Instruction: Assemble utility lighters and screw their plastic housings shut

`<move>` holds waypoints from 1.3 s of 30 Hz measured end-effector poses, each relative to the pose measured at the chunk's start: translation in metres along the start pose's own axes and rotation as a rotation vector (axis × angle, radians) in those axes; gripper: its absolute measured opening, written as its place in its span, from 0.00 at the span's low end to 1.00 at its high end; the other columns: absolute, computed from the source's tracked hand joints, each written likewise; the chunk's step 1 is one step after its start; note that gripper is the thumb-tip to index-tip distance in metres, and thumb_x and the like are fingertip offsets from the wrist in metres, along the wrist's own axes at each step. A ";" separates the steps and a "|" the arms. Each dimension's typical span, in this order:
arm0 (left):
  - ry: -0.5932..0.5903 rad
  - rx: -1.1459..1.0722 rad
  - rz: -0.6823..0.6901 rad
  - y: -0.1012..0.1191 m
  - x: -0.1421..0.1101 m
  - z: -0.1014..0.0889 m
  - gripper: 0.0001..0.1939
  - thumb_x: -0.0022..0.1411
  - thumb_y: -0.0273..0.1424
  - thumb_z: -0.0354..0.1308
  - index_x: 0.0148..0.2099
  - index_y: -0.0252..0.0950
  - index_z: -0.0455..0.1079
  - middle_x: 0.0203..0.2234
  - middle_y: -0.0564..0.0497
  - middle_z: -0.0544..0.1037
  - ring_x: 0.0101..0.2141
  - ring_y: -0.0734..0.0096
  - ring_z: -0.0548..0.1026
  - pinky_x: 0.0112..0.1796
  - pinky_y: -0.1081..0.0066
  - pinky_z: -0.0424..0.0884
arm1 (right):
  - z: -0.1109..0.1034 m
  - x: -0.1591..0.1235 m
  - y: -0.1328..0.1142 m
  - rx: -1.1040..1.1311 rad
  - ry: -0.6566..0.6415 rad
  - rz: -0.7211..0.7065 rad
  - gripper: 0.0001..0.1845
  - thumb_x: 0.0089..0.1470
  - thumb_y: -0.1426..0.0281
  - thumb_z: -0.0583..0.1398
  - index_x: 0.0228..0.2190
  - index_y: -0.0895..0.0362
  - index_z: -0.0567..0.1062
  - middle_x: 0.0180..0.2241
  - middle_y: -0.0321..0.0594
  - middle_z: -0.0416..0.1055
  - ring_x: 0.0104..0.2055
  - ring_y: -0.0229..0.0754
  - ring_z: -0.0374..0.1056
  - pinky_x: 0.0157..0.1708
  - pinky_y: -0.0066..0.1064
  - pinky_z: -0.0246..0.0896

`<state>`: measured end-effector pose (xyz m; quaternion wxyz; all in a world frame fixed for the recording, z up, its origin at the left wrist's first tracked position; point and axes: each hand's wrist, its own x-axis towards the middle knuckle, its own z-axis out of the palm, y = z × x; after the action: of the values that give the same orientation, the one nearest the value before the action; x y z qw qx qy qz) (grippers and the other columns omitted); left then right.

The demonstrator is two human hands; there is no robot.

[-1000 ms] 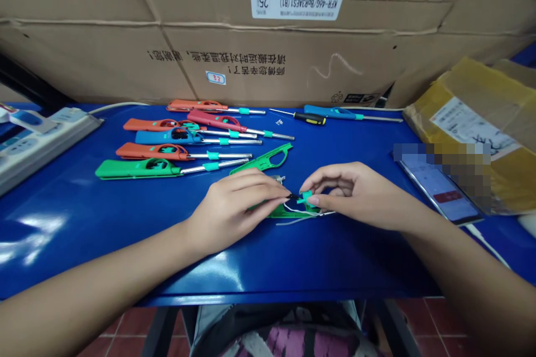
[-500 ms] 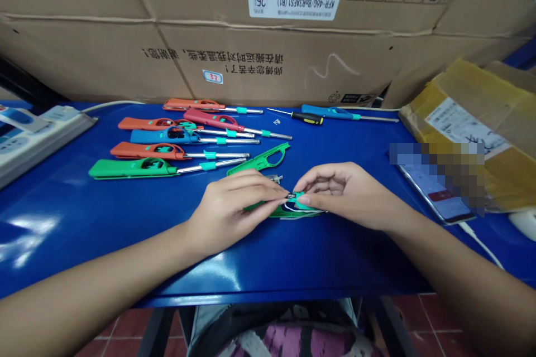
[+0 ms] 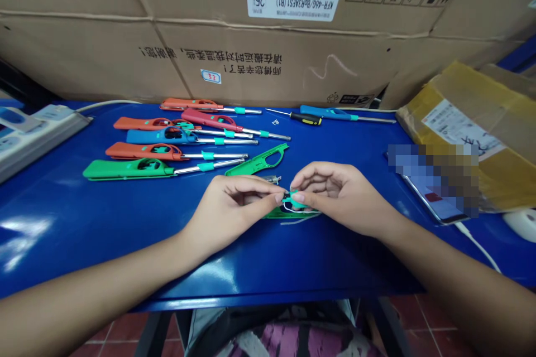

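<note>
My left hand (image 3: 234, 206) pinches a small black part (image 3: 286, 196) between thumb and fingertips. My right hand (image 3: 347, 195) grips a teal plastic trigger piece (image 3: 298, 202) right against it; whether the two are joined I cannot tell. A thin white wire (image 3: 293, 211) loops below the trigger piece. Partly hidden under my hands lies a green lighter half-shell (image 3: 274, 214). Just beyond them is another green half-shell (image 3: 255, 163) with a handle loop, and a small metal-tipped part (image 3: 272, 179) shows behind my left fingers.
Several gas lighters lie at left, among them a green one (image 3: 121, 169) and a blue one (image 3: 153, 136). A screwdriver (image 3: 305, 118) and a blue lighter (image 3: 320, 112) lie at the back. At right are a phone (image 3: 435, 192) and a taped parcel (image 3: 456, 122); a power strip (image 3: 42, 134) is at left.
My left thumb has risen to the black part, and the left hand has turned from lying flatter into a pinch. The right hand keeps hold of the trigger piece, nearly in place.
</note>
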<state>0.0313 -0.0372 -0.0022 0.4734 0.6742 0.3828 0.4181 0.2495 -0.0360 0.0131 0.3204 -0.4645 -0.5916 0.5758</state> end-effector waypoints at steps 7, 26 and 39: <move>0.037 -0.063 -0.081 -0.001 -0.002 0.002 0.12 0.61 0.30 0.69 0.47 0.35 0.80 0.34 0.49 0.86 0.34 0.65 0.85 0.35 0.71 0.84 | 0.007 -0.004 0.002 -0.082 0.046 -0.059 0.08 0.54 0.66 0.67 0.35 0.56 0.76 0.31 0.37 0.75 0.31 0.36 0.71 0.31 0.28 0.68; -0.391 0.766 0.374 -0.006 -0.007 -0.022 0.26 0.63 0.33 0.68 0.62 0.36 0.70 0.53 0.43 0.80 0.54 0.55 0.77 0.55 0.56 0.76 | 0.010 0.005 0.016 -0.048 0.053 0.111 0.11 0.47 0.65 0.71 0.33 0.56 0.81 0.28 0.39 0.79 0.31 0.40 0.75 0.30 0.29 0.68; -0.346 0.830 0.231 -0.005 -0.015 -0.018 0.16 0.64 0.31 0.65 0.54 0.35 0.77 0.38 0.46 0.79 0.40 0.56 0.80 0.40 0.58 0.80 | 0.015 0.010 0.014 -0.126 0.014 0.164 0.10 0.48 0.62 0.69 0.32 0.55 0.84 0.30 0.41 0.82 0.32 0.44 0.76 0.32 0.34 0.71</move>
<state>0.0084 -0.0435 -0.0064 0.1706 0.9048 0.3554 0.1609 0.2351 -0.0341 -0.0041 0.2465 -0.5348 -0.5843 0.5584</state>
